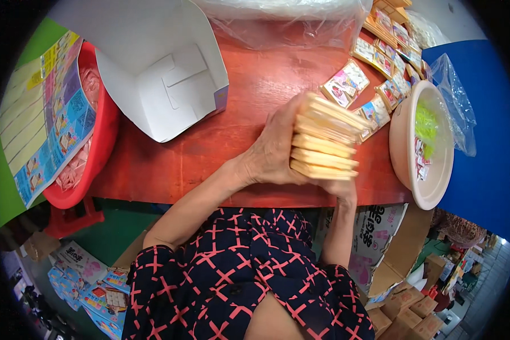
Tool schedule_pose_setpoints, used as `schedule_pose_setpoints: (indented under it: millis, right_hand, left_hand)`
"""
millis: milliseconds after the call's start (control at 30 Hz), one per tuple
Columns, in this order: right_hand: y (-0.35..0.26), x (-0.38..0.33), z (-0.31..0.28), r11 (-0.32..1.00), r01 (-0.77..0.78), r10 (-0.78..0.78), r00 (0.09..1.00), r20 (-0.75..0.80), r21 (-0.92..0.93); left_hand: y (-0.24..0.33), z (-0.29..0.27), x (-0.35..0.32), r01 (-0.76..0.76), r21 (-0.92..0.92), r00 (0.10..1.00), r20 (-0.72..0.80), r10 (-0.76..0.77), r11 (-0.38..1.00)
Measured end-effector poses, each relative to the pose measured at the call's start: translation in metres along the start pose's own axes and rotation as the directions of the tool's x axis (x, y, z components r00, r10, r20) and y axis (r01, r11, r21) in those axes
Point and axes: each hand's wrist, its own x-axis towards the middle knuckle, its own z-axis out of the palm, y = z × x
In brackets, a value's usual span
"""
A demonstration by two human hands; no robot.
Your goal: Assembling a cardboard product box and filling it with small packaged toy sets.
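Left hand point(275, 150) curled closed around left side of stack of flat cream packets point(324, 139), right hand point(341, 187) mostly hidden beneath stack, gripping its near end, stack held over near edge of red worktop point(255, 96), open white carton point(164, 79) far left, beige bowl point(405, 141) right.

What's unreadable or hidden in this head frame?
- Right hand: mostly hidden behind the stack of flat cream packs; only its lower edge shows.
- Left hand: fingertips covered by the stack.
- Pack count: edges blend, too small to tell.
- Red basin: contents largely covered by the printed sheet.
- Clear plastic bag: cut off by the top edge.
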Motion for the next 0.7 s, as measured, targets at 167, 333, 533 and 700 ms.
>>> schedule_pose_setpoints:
  millis: [167, 333, 533, 700]
  right_hand:
    - [0.004, 0.0, 0.013, 0.947, -0.186, 0.225, 0.966, -0.125, 0.262]
    - [0.007, 0.007, 0.013, 0.95, -0.171, 0.197, 0.977, -0.077, 0.261]
    - [0.003, 0.015, 0.002, 0.528, -0.16, 0.528, 0.831, -0.175, 0.834]
    - [0.016, 0.011, -0.001, 0.589, 0.189, 0.117, 0.942, -0.314, 0.786]
  left_hand:
    - [-0.016, 0.017, -0.012, 0.042, -0.069, 0.999, -0.001, -0.042, 0.997]
    - [-0.01, 0.02, -0.011, -0.003, 0.037, 1.0, -0.006, 0.003, 0.999]
    - [0.012, 0.039, 0.008, 0.148, 0.121, 0.987, 0.044, -0.155, 0.982]
    - [0.048, 0.046, 0.03, 0.05, 0.163, 0.989, 0.13, -0.072, 0.985]
